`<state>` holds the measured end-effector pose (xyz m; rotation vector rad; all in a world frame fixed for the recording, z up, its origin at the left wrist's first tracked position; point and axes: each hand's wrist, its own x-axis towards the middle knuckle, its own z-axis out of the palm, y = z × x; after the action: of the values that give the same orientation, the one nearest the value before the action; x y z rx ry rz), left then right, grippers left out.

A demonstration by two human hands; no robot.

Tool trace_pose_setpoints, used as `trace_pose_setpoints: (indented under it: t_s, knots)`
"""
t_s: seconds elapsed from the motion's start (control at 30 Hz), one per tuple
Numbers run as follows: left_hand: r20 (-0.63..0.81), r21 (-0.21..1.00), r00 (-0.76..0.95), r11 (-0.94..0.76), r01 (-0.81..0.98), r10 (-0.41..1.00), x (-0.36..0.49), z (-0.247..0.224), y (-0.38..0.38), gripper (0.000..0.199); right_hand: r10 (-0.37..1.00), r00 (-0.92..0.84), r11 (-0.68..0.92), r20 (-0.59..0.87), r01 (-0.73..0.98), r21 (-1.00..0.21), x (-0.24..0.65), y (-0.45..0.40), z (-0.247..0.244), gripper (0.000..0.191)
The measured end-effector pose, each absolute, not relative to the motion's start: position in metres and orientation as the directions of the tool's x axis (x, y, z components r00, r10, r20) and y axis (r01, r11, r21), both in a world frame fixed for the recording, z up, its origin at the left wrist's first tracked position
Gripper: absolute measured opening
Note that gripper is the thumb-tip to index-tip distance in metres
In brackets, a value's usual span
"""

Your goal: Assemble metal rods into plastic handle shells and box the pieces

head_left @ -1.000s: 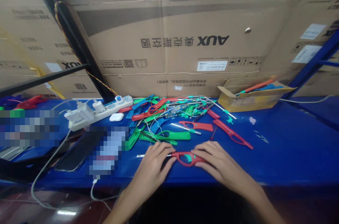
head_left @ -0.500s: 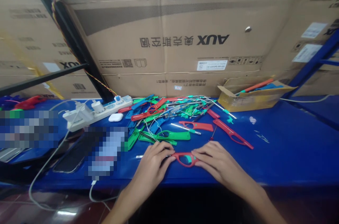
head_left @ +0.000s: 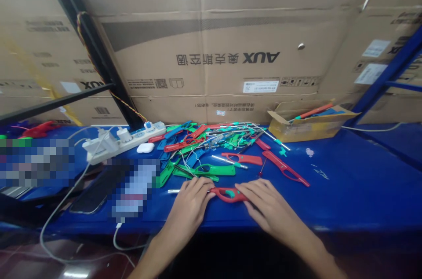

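Observation:
Between my hands, near the front of the blue table, lies a red long-reach lighter [head_left: 224, 195] with a green trigger inside its loop. Its metal tube [head_left: 173, 191] sticks out to the left past my left hand [head_left: 194, 197]. The fingers of that hand are closed around the front end, where tube meets body. My right hand [head_left: 267, 200] grips the handle end and hides most of it. Just beyond my hands are loose red lighter shells [head_left: 286, 168], a green shell [head_left: 214, 170], a loose metal tube [head_left: 230, 162] and a small red-handled screwdriver [head_left: 260, 174].
A heap of lighter parts [head_left: 227, 136] covers the table's back middle. Behind it stand cardboard cartons [head_left: 204, 37]. An open small box [head_left: 310, 131] with lighter pieces sits back right. At left are a power strip [head_left: 132, 141], a white case [head_left: 145, 148], phones [head_left: 99, 191] and a cable [head_left: 49, 217].
The lighter has tilted slightly between my hands, and its green trigger shows less at the right. My right fingers lie flatter over the handle. The camera view has shifted a little.

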<state>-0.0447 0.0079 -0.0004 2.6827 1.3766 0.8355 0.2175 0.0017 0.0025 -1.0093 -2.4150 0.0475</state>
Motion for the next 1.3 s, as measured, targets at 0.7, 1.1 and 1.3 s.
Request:
trace_pose_setpoints:
  t_s: [0.7, 1.1, 1.3]
  knots:
    - [0.52, 0.101, 0.531, -0.666, 0.739, 0.669, -0.045, 0.007, 0.0, 0.022, 0.743, -0.495, 0.66, 0.449, 0.651, -0.374, 0.227, -0.002, -0.003, 0.023]
    - [0.552, 0.074, 0.517, -0.656, 0.751, 0.654, -0.096, 0.026, 0.007, 0.03, 0.756, -0.446, 0.636, 0.479, 0.675, -0.375, 0.23, -0.001, -0.002, 0.024]
    - [0.527, 0.038, 0.57, -0.687, 0.726, 0.631, -0.119, 0.032, 0.013, 0.023, 0.76, -0.444, 0.629, 0.474, 0.684, -0.369, 0.231, -0.001, -0.005, 0.023]
